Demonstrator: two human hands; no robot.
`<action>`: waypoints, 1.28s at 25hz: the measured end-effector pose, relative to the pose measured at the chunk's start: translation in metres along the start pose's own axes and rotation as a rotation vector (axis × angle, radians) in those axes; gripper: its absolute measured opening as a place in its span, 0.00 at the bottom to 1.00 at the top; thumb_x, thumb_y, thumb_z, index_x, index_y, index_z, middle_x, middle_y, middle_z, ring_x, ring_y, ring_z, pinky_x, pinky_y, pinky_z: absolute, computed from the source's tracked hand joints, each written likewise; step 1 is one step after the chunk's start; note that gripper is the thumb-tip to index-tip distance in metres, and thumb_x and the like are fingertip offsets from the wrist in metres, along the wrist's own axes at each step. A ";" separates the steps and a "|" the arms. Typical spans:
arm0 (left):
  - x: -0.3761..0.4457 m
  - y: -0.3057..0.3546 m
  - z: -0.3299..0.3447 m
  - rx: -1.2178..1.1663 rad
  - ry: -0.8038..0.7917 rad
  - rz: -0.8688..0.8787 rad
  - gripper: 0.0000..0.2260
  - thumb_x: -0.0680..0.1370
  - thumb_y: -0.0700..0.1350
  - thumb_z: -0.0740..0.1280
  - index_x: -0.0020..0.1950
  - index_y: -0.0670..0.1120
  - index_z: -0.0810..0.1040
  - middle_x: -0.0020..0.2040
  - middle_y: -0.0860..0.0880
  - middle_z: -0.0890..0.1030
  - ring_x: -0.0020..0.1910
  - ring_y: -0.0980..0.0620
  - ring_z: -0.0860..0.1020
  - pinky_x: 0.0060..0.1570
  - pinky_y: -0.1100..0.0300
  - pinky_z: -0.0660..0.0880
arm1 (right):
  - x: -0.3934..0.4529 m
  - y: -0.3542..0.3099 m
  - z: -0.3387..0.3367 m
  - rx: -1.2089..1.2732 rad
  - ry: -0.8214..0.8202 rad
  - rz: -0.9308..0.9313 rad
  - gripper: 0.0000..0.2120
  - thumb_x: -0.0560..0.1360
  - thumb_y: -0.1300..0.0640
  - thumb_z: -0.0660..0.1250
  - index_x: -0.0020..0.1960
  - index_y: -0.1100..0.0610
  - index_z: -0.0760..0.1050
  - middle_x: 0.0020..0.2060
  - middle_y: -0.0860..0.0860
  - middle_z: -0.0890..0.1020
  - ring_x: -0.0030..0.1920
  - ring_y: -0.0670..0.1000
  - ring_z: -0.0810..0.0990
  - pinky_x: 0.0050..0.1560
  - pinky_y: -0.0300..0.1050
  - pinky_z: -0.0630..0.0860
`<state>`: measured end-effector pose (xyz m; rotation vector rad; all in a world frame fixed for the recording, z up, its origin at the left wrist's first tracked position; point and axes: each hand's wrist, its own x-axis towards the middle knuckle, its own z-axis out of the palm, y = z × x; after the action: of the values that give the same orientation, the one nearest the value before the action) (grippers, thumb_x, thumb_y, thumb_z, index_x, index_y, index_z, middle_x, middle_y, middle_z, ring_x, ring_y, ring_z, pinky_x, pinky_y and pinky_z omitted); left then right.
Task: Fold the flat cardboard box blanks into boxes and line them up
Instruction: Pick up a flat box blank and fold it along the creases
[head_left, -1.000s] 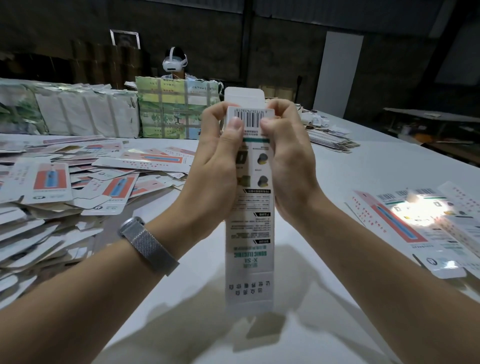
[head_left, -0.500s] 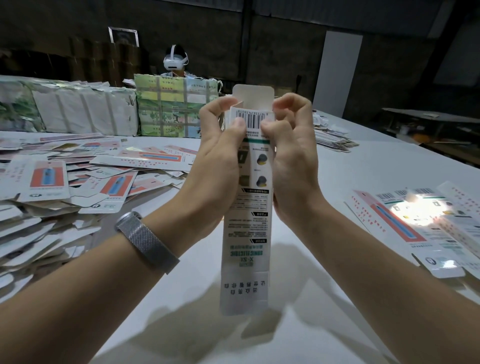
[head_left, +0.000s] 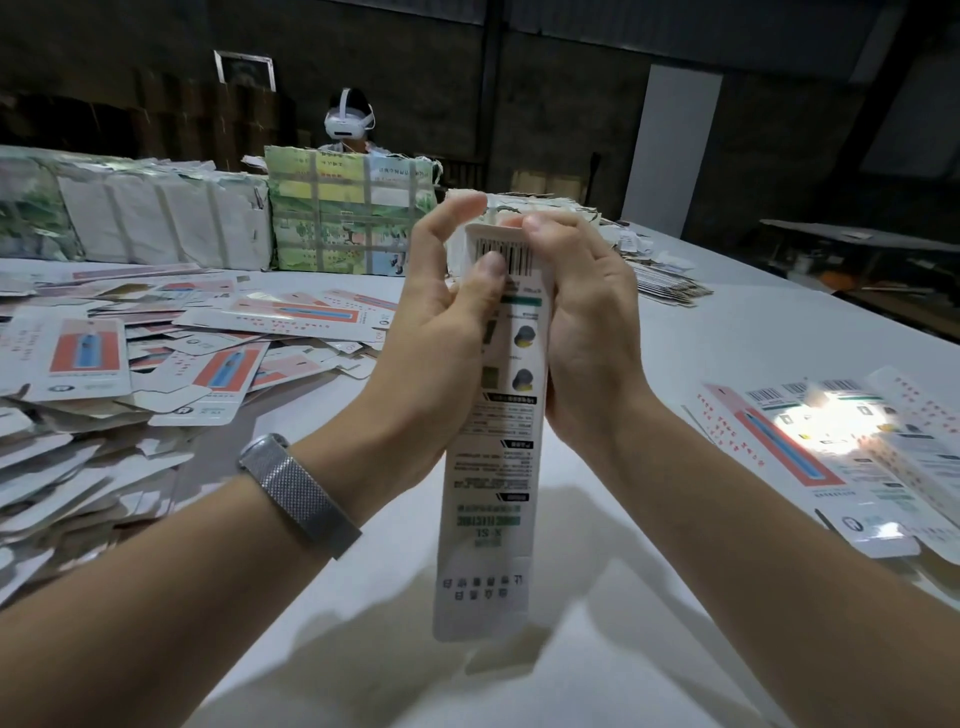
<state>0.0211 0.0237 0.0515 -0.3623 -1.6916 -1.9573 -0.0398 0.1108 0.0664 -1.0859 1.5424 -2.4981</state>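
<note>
Folded down now, the top flap — both hands (head_left: 519, 332) gripping the upright box (head_left: 493, 467).

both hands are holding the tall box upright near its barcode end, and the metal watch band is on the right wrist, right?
Not quite: the metal watch band is on the left wrist, not the right. The head view shows it. The rest holds: the left hand and right hand both hold the tall box upright near its barcode end.
</note>
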 end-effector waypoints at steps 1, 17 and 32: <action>0.000 -0.001 -0.001 0.039 -0.015 0.026 0.15 0.87 0.42 0.54 0.69 0.61 0.65 0.40 0.49 0.85 0.39 0.52 0.85 0.39 0.58 0.81 | 0.001 -0.001 -0.001 -0.003 -0.005 0.005 0.06 0.79 0.61 0.62 0.48 0.63 0.74 0.37 0.55 0.78 0.39 0.55 0.78 0.38 0.50 0.79; 0.001 -0.009 -0.013 0.230 -0.114 0.242 0.17 0.85 0.41 0.53 0.71 0.55 0.59 0.44 0.51 0.82 0.38 0.53 0.82 0.40 0.59 0.80 | 0.007 -0.001 -0.007 -0.103 -0.046 -0.025 0.13 0.78 0.66 0.57 0.46 0.58 0.80 0.39 0.49 0.82 0.40 0.51 0.80 0.39 0.53 0.77; 0.002 0.002 -0.008 0.089 -0.006 0.095 0.06 0.87 0.42 0.53 0.60 0.54 0.65 0.39 0.44 0.83 0.33 0.46 0.81 0.32 0.53 0.80 | 0.011 0.001 -0.013 -0.371 -0.088 -0.260 0.09 0.79 0.63 0.62 0.53 0.61 0.82 0.48 0.64 0.80 0.45 0.60 0.81 0.40 0.46 0.80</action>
<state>0.0220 0.0156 0.0530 -0.4086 -1.7268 -1.8081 -0.0557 0.1165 0.0687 -1.5104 2.0088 -2.3215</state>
